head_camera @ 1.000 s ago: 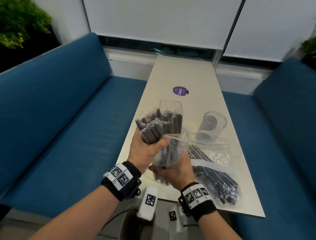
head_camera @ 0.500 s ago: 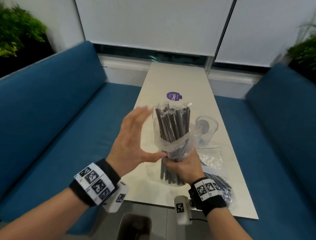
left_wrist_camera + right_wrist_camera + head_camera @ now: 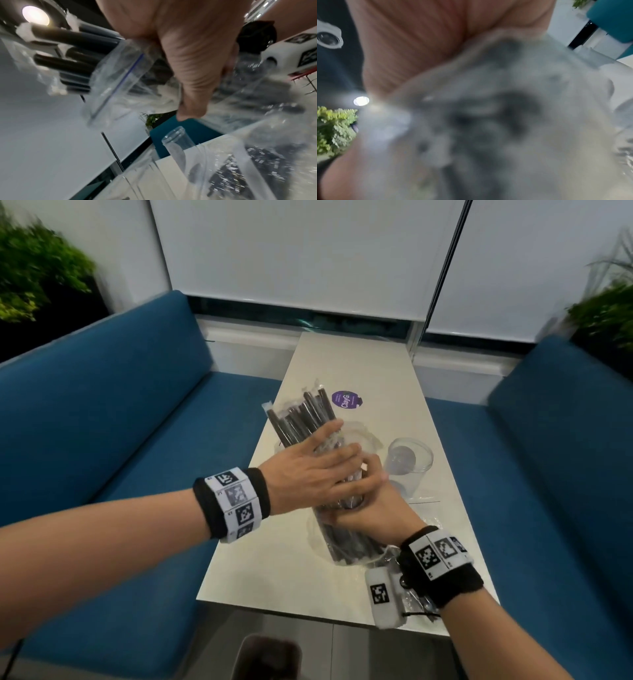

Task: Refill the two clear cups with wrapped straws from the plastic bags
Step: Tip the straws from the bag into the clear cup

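Observation:
A clear plastic bag full of dark wrapped straws is tilted up to the far left over the table. My right hand grips the bag round its middle. My left hand lies across the bundle just above it, fingers nearly straight. In the left wrist view the straws stick out of the bag's zip mouth. An empty clear cup stands just to the right, apart from the hands. The right wrist view gives only a blurred bag. The second cup is hidden.
A second bag of straws lies on the white table under my right wrist. A purple sticker is farther back. Blue benches flank the table on both sides. A dark bin stands below the near edge.
My left hand let go of the straws' tops, opened, then came down across the bundle. My right hand kept its hold, and the bundle tipped from upright toward the far left.

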### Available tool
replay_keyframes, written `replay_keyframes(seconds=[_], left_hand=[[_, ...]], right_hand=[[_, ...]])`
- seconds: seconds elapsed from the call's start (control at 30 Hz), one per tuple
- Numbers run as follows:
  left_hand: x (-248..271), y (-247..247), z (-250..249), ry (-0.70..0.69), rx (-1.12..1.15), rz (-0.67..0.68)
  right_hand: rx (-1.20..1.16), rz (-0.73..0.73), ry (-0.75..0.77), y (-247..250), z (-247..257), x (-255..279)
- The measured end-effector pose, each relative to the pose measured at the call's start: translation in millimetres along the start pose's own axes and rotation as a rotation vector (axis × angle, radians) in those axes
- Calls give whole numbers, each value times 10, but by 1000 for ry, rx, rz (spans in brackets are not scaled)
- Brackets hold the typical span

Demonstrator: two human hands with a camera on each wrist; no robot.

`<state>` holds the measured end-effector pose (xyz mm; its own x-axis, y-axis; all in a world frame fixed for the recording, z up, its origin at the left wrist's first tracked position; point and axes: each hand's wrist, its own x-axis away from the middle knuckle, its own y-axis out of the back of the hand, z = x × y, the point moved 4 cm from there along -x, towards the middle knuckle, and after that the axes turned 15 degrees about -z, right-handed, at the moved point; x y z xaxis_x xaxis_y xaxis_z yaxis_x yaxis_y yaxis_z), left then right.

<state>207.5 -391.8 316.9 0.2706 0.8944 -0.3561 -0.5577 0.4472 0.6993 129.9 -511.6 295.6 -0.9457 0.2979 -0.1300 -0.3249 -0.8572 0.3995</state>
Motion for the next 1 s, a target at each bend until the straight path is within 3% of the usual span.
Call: replay_keyframes(seconds=[0.1,0.23,0.33,0.4,0.47,0.67,1.0], left_hand=[[-59,61,289,91,9,-157],[-112,138,617,465,236,-370],[-167,173,790,849,583,-560],[-199,117,911,1132,882,-570],[-224,6,1042,1287,1053,-546],[-219,-316,1546,1317,1123,-471],[-252,-1160,1609,1462,1268,-589]], right_hand=[[-240,-67,-72,286,13,-19],[-583,21,-25,503,252,-53],[-438,-108,45,628,447,-270],[-207,-157,124,621,550,-462],[-109,-159,190,551,709,-645],[166,-237,347,416,891,-1290],[313,-271,237,389,462,-1849]])
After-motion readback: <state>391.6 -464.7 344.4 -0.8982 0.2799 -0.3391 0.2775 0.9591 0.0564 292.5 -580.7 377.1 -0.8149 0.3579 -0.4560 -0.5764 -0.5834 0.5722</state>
